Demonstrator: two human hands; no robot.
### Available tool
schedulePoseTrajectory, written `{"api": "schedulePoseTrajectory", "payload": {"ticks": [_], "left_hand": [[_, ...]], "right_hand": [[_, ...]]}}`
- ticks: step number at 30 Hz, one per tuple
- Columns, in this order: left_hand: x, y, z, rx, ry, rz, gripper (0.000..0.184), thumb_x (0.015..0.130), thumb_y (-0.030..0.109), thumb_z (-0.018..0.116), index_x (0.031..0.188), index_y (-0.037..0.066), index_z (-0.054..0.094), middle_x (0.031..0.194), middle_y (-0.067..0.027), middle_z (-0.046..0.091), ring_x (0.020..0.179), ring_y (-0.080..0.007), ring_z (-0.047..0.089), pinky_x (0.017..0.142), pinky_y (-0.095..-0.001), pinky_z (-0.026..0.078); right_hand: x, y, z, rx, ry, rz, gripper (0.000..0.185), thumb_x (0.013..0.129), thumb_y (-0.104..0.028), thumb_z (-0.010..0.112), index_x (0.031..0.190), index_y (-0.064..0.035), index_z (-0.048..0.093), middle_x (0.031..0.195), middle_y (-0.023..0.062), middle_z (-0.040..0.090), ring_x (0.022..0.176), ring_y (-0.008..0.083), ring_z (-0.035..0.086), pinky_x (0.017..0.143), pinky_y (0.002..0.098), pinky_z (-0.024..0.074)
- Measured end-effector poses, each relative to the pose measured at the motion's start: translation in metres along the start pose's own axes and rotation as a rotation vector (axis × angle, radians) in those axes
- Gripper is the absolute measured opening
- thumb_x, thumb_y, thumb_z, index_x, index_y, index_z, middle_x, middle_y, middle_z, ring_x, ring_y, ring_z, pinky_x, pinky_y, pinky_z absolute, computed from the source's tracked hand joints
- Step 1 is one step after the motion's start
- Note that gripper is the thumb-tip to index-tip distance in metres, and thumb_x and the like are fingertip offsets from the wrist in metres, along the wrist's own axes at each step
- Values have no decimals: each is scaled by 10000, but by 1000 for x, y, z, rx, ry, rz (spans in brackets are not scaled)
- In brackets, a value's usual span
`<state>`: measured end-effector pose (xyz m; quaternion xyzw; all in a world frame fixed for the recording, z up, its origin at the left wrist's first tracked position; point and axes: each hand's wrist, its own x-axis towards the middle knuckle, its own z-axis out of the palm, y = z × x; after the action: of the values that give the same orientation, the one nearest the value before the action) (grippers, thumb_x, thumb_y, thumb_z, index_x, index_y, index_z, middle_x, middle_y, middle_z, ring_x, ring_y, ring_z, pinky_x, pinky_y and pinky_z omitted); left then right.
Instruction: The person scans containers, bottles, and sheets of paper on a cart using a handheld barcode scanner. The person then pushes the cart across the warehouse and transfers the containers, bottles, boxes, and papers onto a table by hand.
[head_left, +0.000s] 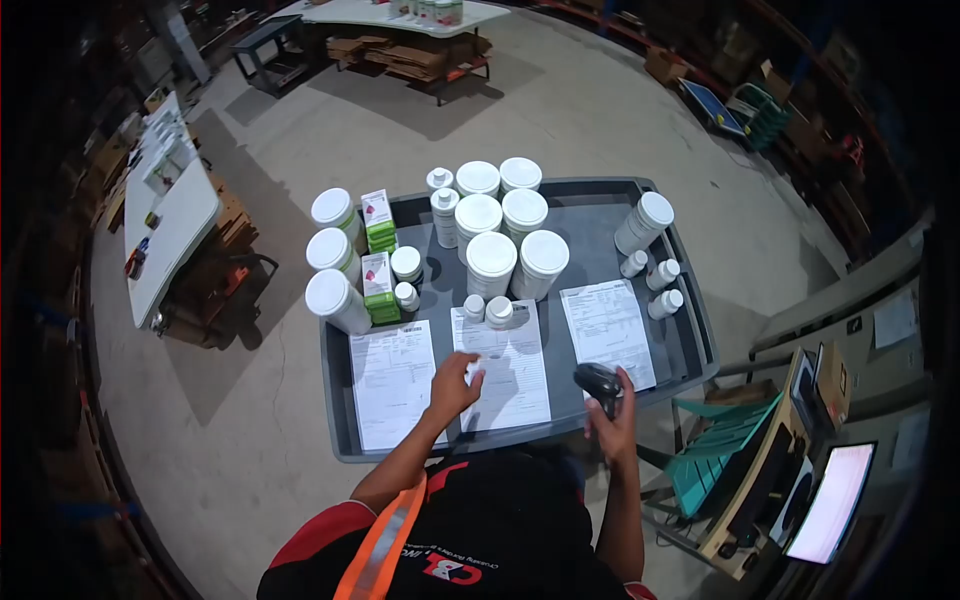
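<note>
My right hand (614, 420) is wrapped round the handle of a black barcode scanner (597, 378), near the lower edge of the right printed sheet (606, 325). Over the left side of the middle printed sheet (515, 390) is my left hand (457, 384), with thumb and fingers apart and nothing in them. Two small white bottles (498, 312) stand at the top of that sheet. Behind them are several large white tubs (491, 262) and two slim white bottles (445, 215). A third printed sheet (392, 385) lies to the left.
The grey cart tray (590, 215) has a raised rim. White tubs (338, 300) and pink-and-green boxes (380, 285) stand at its left, a tall bottle (643, 224) at its right. Nearby are a green chair (715, 460), a monitor (832, 503) and a white table (170, 220).
</note>
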<state>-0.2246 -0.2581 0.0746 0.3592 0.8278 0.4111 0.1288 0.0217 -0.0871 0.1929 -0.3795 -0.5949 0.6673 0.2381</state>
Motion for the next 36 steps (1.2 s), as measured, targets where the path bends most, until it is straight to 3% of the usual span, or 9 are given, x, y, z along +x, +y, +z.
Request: {"api": "schedulePoseTrajectory", "payload": {"ticks": [5,6,8,11,15,19,25,31,36], "left_hand": [[81,43,-1,174,-14,253,569,764,155,794,1287,101,576,1290,-142,553,1187,-389,521,943,-484,476],[92,44,8,231,-31,254,559,755,154,797,1266,94,580,1285,-140,549,1173,-389,521,930,-484,476],[107,41,28,347,-59,262,538,737,151,804,1225,80,588,1275,-137,541,1143,-391,520,904,-485,476],[97,33,37,366,-36,188,493,734,61,742,1198,61,578,1229,-143,515,1143,-361,510,907,-451,464],[53,-9,51,122,117,102,400,725,17,704,1097,23,555,1138,-183,526,1078,-412,529,873,-505,474],[35,-38,54,-159,20,-47,554,710,-17,681,1229,-3,490,1247,-243,489,1094,-463,527,924,-510,476],[39,-39,49,9,-31,77,732,684,-10,703,1365,14,433,1421,-273,438,1266,-480,460,1061,-503,422],[44,-28,37,136,-240,186,674,653,-24,701,1300,81,546,1491,-179,431,1229,-429,475,1046,-477,432],[44,-41,50,237,-303,386,631,696,-74,570,1299,107,610,1528,-106,459,1191,-473,504,1024,-545,432]], "right_hand": [[54,10,38,-415,-11,-152,796,869,-39,682,1539,-92,255,1077,133,620,634,149,571,541,281,483],[61,0,47,-472,-4,-142,802,861,-38,684,1538,-85,257,1107,149,621,686,176,605,592,299,510],[70,-23,63,-621,22,-234,821,832,-39,687,1536,-79,267,1235,234,613,1015,330,670,893,384,525],[80,-38,69,-579,-26,-72,814,833,-48,676,1536,-79,266,1315,278,578,1228,412,584,1050,424,431],[92,-37,72,-582,-78,-46,789,837,-53,663,1526,-77,279,1310,281,580,1183,438,606,1012,435,462],[100,-43,82,-562,-87,-27,769,839,-36,656,1516,-84,294,1289,283,590,1161,427,623,991,429,477],[95,-33,79,-512,-43,-48,767,836,-17,658,1514,-80,305,1276,259,595,1145,371,634,990,395,473],[75,3,64,-478,-74,-63,757,831,-22,671,1510,-56,338,1296,191,586,1142,293,601,999,358,452],[54,17,54,-496,-193,-138,787,835,-15,695,1528,-38,322,1482,222,460,1390,313,456,1147,390,363]]}}
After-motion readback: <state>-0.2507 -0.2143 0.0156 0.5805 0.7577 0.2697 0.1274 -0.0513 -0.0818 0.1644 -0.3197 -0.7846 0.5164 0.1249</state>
